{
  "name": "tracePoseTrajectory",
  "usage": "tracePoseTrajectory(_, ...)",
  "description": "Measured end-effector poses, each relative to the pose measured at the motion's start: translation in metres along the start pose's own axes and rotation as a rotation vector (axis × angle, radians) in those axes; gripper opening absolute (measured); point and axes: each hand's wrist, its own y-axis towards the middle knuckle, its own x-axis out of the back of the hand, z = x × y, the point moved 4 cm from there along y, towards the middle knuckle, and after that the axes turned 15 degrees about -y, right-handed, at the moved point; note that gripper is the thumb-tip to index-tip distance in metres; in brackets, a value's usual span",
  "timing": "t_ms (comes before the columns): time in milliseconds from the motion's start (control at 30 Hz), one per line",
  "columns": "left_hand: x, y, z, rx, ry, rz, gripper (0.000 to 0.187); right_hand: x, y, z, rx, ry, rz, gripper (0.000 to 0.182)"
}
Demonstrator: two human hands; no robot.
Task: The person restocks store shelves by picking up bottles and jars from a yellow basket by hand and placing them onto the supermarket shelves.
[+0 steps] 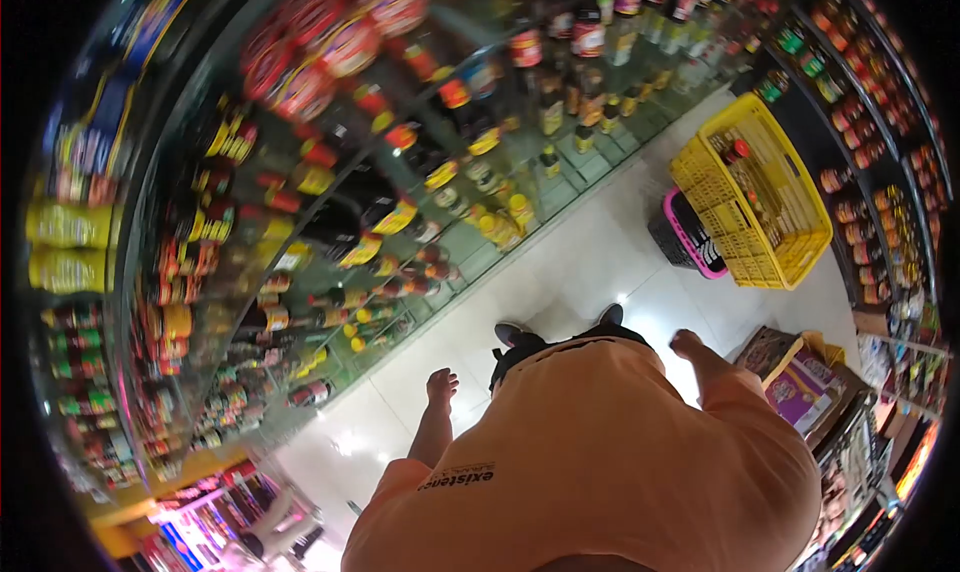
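Note:
My left hand (442,386) hangs beside my orange shirt over the pale floor tiles, its fingers loosely bent and apart. Nothing shows in it, and the bottle shelves are the nearest thing on that side. On the other side, my right hand (686,343) is out from my hip with its fingers curled in, small and slightly blurred; I see no object in it. Past it on the floor stand a yellow plastic crate (735,240) with several bottles inside and a dark basket with a pink rim (682,218). Neither hand touches them.
Long shelves of bottles and jars (480,137) run along my left and ahead, low bottles near the floor. More jar shelves (860,132) rise at the far right. Cardboard boxes (800,384) sit close by my right side. My shoes (512,332) stand on glossy tiles.

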Motion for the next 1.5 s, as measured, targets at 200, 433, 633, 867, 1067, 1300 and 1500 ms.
tracePoseTrajectory(200, -0.123, 0.010, 0.033, -0.001, 0.167, 0.415, 0.034, -0.046, -0.079, -0.108, -0.404, 0.525, 0.093, 0.022)
tracePoseTrajectory(433, -0.286, -0.058, 0.006, -0.453, 0.841, 0.692, 0.031, -0.031, -0.068, -0.049, -0.433, 0.985, -0.130, 0.014)
tracePoseTrajectory(633, -0.355, -0.073, -0.045, -0.186, 0.690, 0.556, 0.034, -0.005, -0.080, -0.065, -0.450, 0.973, 0.001, 0.021)
tracePoseTrajectory(867, -0.393, -0.035, -0.054, -0.060, 0.676, 0.486, 0.034, -0.019, -0.050, -0.122, -0.569, 0.902, -0.027, 0.018)
tracePoseTrajectory(1067, -0.434, -0.010, -0.060, 0.013, 0.580, 0.522, 0.037, 0.119, -0.007, -0.154, -0.434, 1.038, -0.014, 0.023)
tracePoseTrajectory(1300, -0.452, 0.015, -0.094, -0.016, 0.376, 0.497, 0.035, 0.242, 0.051, -0.251, -0.457, 0.778, -0.520, 0.025)
tracePoseTrajectory(1500, -0.447, -0.027, -0.096, -0.019, 0.410, 0.333, 0.037, 0.294, 0.074, -0.356, -0.693, 0.770, -0.427, 0.038)
